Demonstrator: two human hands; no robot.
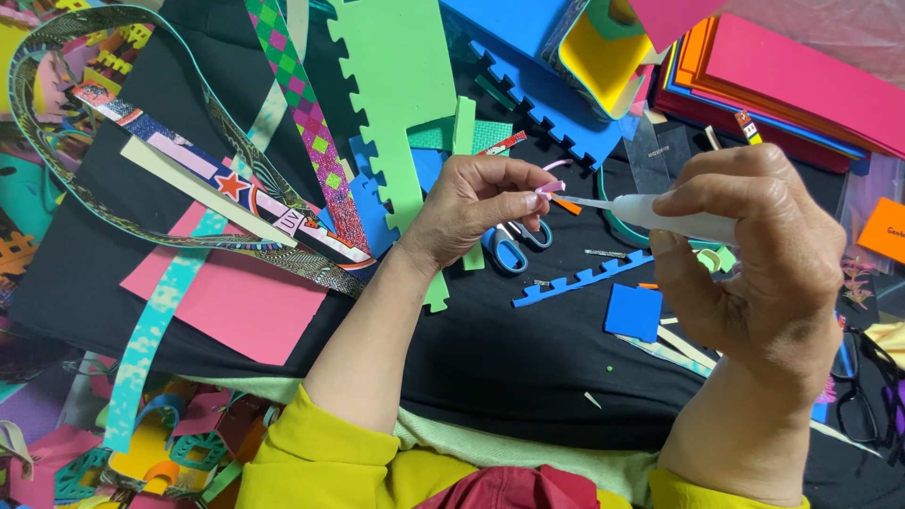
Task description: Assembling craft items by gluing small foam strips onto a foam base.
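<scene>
Left hand [471,209] pinching small pink foam strip [550,187], right hand [754,254] gripping white glue bottle [674,221], nozzle touching strip, blue-handled scissors [514,247] below.

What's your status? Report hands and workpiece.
Left hand pinching small pink strip in its fingers. Right hand gripping white glue bottle, nozzle at the strip. Blue scissors lie beneath, nothing between.

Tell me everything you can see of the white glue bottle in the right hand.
The glue bottle is a slim white, plastic-looking tube lying almost level, its fine tapered nozzle pointing left. The right hand wraps its rear half, fingers over the top. The nozzle tip meets a small pink foam strip pinched by the left hand. Its back end is hidden.
</scene>
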